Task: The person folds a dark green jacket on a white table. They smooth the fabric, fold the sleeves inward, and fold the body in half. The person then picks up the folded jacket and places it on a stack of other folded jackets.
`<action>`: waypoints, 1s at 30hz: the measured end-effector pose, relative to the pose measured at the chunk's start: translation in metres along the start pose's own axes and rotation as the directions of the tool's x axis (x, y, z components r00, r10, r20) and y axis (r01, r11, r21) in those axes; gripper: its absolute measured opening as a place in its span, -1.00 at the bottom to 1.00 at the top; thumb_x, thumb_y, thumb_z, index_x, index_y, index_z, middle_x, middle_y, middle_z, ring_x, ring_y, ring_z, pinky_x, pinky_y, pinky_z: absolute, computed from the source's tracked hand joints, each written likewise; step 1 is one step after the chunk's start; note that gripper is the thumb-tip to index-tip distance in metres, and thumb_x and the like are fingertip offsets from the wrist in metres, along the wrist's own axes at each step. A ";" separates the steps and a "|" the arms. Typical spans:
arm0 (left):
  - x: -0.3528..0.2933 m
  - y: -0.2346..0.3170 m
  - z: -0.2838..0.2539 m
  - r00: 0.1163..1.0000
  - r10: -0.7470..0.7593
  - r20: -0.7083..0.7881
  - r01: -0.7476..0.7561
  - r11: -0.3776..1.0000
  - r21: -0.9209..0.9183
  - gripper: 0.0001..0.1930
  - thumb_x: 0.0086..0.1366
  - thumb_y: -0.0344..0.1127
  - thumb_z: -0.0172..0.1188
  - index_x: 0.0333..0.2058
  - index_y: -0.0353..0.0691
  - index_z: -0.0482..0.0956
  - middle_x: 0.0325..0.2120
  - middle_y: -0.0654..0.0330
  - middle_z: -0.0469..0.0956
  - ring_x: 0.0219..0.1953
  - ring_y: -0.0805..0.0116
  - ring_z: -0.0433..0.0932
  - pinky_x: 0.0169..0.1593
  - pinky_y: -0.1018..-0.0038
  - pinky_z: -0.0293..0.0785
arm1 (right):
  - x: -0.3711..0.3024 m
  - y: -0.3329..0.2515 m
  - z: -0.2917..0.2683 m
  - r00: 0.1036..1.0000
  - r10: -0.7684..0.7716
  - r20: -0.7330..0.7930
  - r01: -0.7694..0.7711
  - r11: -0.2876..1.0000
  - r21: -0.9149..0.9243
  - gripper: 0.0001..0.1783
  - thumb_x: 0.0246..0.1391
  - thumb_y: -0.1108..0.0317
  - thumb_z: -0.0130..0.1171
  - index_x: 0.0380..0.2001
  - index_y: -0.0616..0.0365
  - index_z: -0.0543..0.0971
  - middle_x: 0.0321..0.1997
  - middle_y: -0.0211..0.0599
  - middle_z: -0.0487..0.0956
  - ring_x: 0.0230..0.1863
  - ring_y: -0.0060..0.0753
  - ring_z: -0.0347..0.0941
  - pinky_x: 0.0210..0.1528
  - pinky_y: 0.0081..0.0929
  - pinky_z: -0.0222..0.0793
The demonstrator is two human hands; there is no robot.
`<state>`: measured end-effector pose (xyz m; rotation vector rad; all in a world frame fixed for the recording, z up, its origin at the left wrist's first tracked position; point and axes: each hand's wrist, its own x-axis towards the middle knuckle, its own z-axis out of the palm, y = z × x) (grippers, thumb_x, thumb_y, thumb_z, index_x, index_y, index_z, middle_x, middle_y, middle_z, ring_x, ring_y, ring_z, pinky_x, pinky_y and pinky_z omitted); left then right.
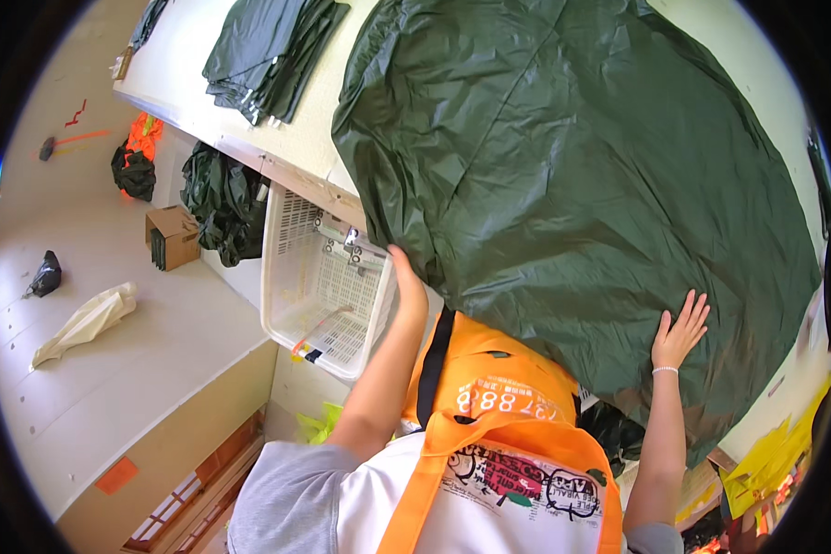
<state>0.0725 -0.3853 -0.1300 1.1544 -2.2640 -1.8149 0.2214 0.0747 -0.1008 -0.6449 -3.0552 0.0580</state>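
Observation:
A large sheet of dark green, thin fabric point(563, 175) lies spread over the table, wrinkled and hanging over the near edge. My right hand point(681, 331) rests flat on its lower right part, fingers stretched out. At the fabric's left edge is my left hand point(406, 277); its thumb side shows against the cloth, while most of the fingers are hidden under or behind it. Whether they grip the edge cannot be seen. A folded stack of dark green fabric point(272, 60) lies on the table farther left.
A white plastic basket point(277, 268) stands beside the table's near edge, left of my forearm. Dark green cloth point(222, 203) hangs behind it, near a cardboard box point(173, 237). Cream cloth point(88, 323) and a black bundle point(44, 275) lie at left. Yellow material point(774, 462) is at lower right.

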 end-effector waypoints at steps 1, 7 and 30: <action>0.019 -0.010 0.005 0.981 -0.179 0.074 0.193 0.877 -0.440 -0.26 0.40 0.14 -0.25 0.22 -0.51 0.08 0.11 -0.26 0.31 0.20 -0.02 0.28 0.23 0.23 0.16 | 0.002 -0.002 -0.001 1.000 -0.005 0.001 0.005 1.000 0.002 -0.33 0.25 0.01 -0.16 0.37 -0.10 0.03 0.48 -0.27 -0.10 0.48 -0.02 -0.28 0.38 0.12 -0.33; 0.102 0.021 -0.142 0.956 0.276 0.099 -0.282 0.773 0.568 -0.41 0.36 0.08 -0.05 -0.24 -0.52 0.50 -0.47 -0.02 0.54 -0.47 0.19 0.46 -0.30 0.29 0.39 | -0.005 0.003 0.005 1.000 0.022 -0.010 -0.022 1.000 0.014 -0.31 0.22 -0.01 -0.12 0.37 -0.15 0.04 0.48 -0.30 -0.09 0.47 -0.03 -0.26 0.37 0.14 -0.32; 0.105 0.019 -0.173 0.961 -0.262 -0.084 0.258 0.756 0.601 -0.10 0.10 0.24 0.25 0.10 -0.55 0.33 0.00 -0.02 0.47 0.06 0.23 0.44 0.16 0.33 0.29 | -0.301 0.230 0.007 0.274 0.422 0.864 -0.353 -0.791 0.499 -0.01 -0.08 -0.29 0.23 0.29 -0.11 0.06 0.37 -0.29 0.14 0.28 0.02 0.17 0.31 0.19 -0.07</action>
